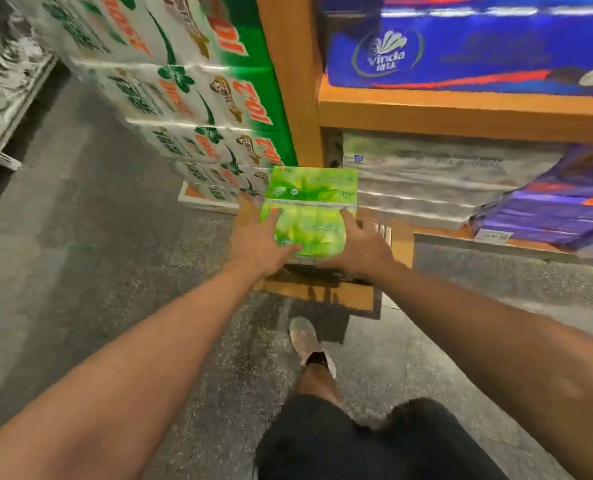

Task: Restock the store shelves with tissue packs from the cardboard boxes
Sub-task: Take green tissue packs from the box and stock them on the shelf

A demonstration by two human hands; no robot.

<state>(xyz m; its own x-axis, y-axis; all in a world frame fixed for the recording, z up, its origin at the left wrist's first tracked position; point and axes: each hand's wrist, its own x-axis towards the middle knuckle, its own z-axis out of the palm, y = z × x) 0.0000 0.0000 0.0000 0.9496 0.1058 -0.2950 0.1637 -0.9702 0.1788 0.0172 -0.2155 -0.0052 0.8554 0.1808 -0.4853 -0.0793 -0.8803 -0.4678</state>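
Fingers (275, 216) of the left hand (257, 242) lay spread along the left side of a bright green tissue pack (309, 220), the thumb angled across its near face. The right hand (361, 245) mirrored it, fingers flat against the pack's right side, so both hands clasped the pack between them. The pack sat directly above an open cardboard box (317, 289) on the speckled floor (90, 237), at the foot of a wooden shelf post (293, 81). Its printing showed green leaves, but the small writing was too blurred to read.

On the upper shelf (461, 114) lay a blue pack (468, 50) marked "Vinda" in white lettering. Below it were pale wrapped packs (426, 181) and purple packs (565, 202), with a small price tag (492, 235) on the shelf edge, its figures unreadable. Left of the post rose a stack of white and green packs (198, 98) bearing orange numerals reading "10", the rest unclear. A shoe (305, 339) and dark shorts (357, 441) showed below.
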